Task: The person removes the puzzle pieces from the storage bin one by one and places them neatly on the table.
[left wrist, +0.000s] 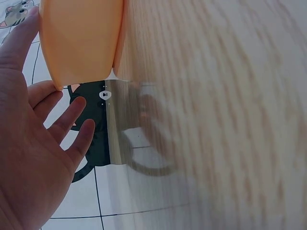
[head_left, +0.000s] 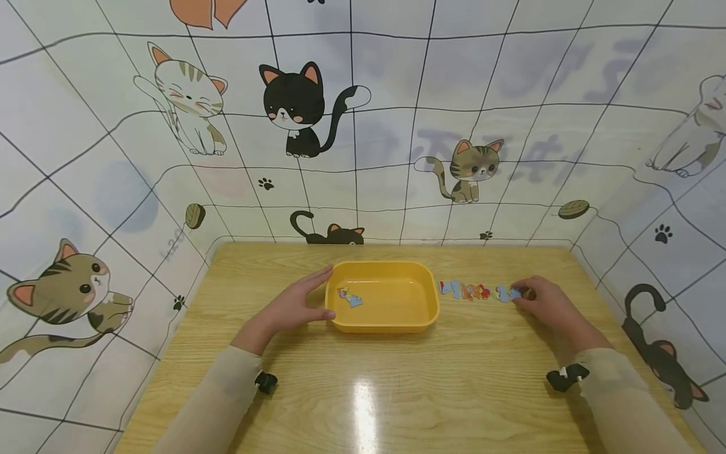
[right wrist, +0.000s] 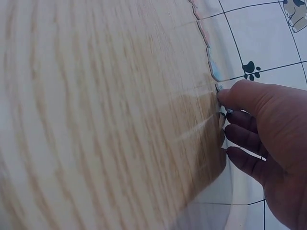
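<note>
A yellow tray [head_left: 391, 328] stands on the wooden table, with a few small puzzle pieces [head_left: 354, 301] inside near its left end. My left hand [head_left: 292, 309] spans the tray's left end, thumb and fingertips touching its side; in the left wrist view the other fingers spread loosely beneath the tray's edge. Right of the tray runs a row of colourful jigsaw pieces [head_left: 467, 291], laid flat, with orange, red and light blue parts. At the row's right end my right hand [head_left: 547, 306] pinches a light blue puzzle piece [head_left: 514, 294] low against the table, its fingers partly hiding it.
The wooden table [head_left: 306, 391] meets cat-printed walls [head_left: 391, 139] at the back and both sides. Each wrist carries a small black strapped device [head_left: 265, 383]. A bright light reflection lies on the tabletop in front of the tray.
</note>
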A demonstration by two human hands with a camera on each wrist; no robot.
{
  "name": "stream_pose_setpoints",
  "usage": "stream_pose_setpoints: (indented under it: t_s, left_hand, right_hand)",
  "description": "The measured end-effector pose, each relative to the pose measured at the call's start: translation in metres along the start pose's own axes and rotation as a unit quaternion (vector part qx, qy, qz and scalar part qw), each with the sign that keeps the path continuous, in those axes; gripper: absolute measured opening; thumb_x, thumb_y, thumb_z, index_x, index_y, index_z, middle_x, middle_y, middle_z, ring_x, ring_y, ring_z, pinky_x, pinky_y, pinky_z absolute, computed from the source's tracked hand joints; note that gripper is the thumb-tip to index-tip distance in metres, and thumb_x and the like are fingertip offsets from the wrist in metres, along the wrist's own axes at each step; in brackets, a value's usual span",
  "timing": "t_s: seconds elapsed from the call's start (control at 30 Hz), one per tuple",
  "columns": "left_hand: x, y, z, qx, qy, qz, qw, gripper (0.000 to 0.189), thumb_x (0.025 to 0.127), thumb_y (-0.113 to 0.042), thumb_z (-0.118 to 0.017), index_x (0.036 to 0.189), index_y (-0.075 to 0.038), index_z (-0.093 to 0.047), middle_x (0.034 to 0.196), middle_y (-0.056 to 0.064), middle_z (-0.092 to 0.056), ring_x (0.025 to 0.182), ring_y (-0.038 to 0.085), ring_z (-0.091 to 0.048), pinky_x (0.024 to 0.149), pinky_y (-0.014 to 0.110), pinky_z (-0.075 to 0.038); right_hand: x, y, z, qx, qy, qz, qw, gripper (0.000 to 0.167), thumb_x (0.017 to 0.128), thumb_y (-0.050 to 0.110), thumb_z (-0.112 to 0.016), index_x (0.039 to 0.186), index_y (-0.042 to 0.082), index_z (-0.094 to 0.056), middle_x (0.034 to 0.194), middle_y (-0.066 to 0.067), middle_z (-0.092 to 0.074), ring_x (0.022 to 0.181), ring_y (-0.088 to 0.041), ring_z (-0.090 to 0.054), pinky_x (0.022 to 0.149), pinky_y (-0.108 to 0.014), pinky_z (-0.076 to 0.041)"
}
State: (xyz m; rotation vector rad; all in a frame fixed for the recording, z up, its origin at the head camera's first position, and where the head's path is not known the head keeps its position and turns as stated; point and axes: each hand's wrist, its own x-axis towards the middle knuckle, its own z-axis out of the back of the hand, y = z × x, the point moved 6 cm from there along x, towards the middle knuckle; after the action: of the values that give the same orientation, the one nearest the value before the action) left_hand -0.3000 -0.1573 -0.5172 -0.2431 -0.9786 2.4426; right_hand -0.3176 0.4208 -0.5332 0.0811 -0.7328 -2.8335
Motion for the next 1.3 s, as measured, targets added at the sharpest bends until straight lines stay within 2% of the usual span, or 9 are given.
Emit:
stream_pose_setpoints:
  t_s: [0.4,0.67,0.93,1.1,1.3]
  left_hand:
    - [-0.001,-0.003,0.001,-0.004,0.003,-0.002,1.0,0.105,0.093,-0.05,-0.089,0.176,-0.016,-0.033,0.183,-0.005,-0.023,0.168,0.034,-0.024,0.133,0.063,-0.023]
    - [0.001,0.001,0.0,-0.003,0.003,0.003,1.0,0.106,0.093,-0.049,-0.09,0.176,-0.02,-0.032,0.183,-0.008,-0.022,0.168,0.031,-0.023,0.133,0.061,-0.023]
    - [0.002,0.005,-0.002,0.002,0.003,0.006,1.0,0.108,0.092,-0.056,-0.089,0.177,-0.023,-0.032,0.183,-0.01,-0.022,0.168,0.029,-0.022,0.134,0.06,-0.023]
    - [0.001,0.003,-0.002,-0.002,0.003,0.006,1.0,0.105,0.093,-0.047,-0.09,0.177,-0.02,-0.032,0.183,-0.008,-0.022,0.168,0.031,-0.022,0.134,0.061,-0.022]
    - [0.0,0.001,-0.001,-0.001,0.001,0.008,1.0,0.104,0.094,-0.045,-0.09,0.176,-0.02,-0.032,0.183,-0.009,-0.022,0.168,0.03,-0.023,0.133,0.06,-0.023]
  right_hand:
    - [0.0,-0.001,-0.001,0.001,-0.003,0.006,1.0,0.035,0.103,0.012,-0.079,0.131,-0.009,-0.072,0.112,-0.019,-0.069,0.094,-0.029,-0.067,0.078,-0.044,-0.056]
    - [0.0,-0.002,-0.001,0.002,-0.005,0.003,1.0,0.036,0.103,0.013,-0.078,0.132,-0.008,-0.072,0.114,-0.019,-0.069,0.095,-0.03,-0.066,0.079,-0.044,-0.055]
    - [0.0,0.004,0.003,0.013,-0.01,0.003,0.9999,0.041,0.104,0.015,-0.079,0.137,-0.008,-0.07,0.119,-0.02,-0.067,0.097,-0.029,-0.065,0.077,-0.042,-0.055]
    - [0.001,0.025,0.006,0.01,-0.022,0.015,0.9996,0.046,0.105,0.016,-0.078,0.142,-0.009,-0.065,0.123,-0.024,-0.067,0.099,-0.033,-0.067,0.073,-0.039,-0.056]
    - [0.006,0.077,0.01,0.02,-0.047,0.057,0.9971,0.048,0.104,0.014,-0.079,0.145,-0.007,-0.063,0.124,-0.025,-0.067,0.097,-0.032,-0.067,0.073,-0.041,-0.057]
